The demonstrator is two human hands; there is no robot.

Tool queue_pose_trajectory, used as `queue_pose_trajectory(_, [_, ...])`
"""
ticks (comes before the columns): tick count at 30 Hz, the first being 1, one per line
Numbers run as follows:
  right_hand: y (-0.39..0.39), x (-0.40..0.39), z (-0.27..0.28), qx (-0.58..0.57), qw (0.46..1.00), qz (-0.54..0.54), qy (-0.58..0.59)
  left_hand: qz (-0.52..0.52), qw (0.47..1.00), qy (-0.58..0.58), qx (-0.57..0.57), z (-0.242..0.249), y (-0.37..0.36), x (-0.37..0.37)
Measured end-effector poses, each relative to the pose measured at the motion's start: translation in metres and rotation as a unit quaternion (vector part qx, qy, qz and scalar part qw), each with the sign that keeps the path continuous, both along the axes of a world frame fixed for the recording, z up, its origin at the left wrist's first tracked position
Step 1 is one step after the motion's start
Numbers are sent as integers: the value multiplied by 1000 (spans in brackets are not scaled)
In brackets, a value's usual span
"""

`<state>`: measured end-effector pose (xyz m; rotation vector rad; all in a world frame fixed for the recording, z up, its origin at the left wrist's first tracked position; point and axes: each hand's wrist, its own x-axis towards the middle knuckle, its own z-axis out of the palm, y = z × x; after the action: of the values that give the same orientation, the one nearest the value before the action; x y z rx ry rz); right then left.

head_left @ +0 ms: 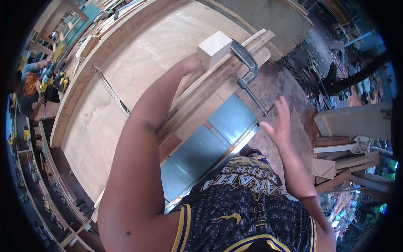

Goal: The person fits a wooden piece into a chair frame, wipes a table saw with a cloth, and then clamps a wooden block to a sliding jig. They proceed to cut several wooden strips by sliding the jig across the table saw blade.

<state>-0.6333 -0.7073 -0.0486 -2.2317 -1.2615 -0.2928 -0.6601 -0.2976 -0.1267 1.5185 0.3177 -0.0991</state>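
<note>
gripping nothing with the right hand [280, 126] in the head view, just open with spread fingers beside the screw handle [265, 113] of the c-clamp [250, 66]. can't tell about the left hand [193, 64], partly hidden behind the long boards [201, 86], right by the wooden block [215, 48]. got the c-clamp near the far right end of the boards, with its screw angled back toward the near right, and pale plywood [142, 54] off to the left. looks like solid metal, so would guess heavy for its size, rigid, not fragile, maybe slick along the screw. best held by the curved frame and turned by the handle. would treat the boards as stiff and awkward to swing, so better steadied from both sides.
</note>
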Motion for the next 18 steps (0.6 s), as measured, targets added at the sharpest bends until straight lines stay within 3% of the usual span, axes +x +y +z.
queue_pose_trajectory(1, [2,-3,5,-58,998,22,19,2,1000,1,3,-1,0,0])
queue_pose_trajectory(5, [5,8,-18,-89,996,12,-28,-8,1000,11,0,14,-4,-4])
queue_pose_trajectory(6, [4,7,-21,-65,985,-6,161,-8,1000,7,0,13,-4,-4])
queue_pose_trajectory(7, [3,6,-24,-40,937,-24,345,-9,1000,3,-2,12,-5,-5])
queue_pose_trajectory(8, [3,7,-29,-40,937,-23,345,-8,1000,3,-2,10,-5,-5])
queue_pose_trajectory(9, [5,10,-33,62,836,-21,545,9,1000,-6,1,8,-5,-4])
queue_pose_trajectory(10, [5,11,-36,160,682,-18,713,25,1000,-14,3,6,-5,-5])
queue_pose_trajectory(16, [9,7,-6,82,720,-131,677,27,1000,-12,-5,5,-5,-3])
queue_pose_trajectory(17, [6,5,-5,59,816,-112,564,28,1000,-11,-6,2,-4,-3])
queue_pose_trajectory(18, [4,1,-4,29,932,-55,358,26,1000,-14,0,0,-3,-2])
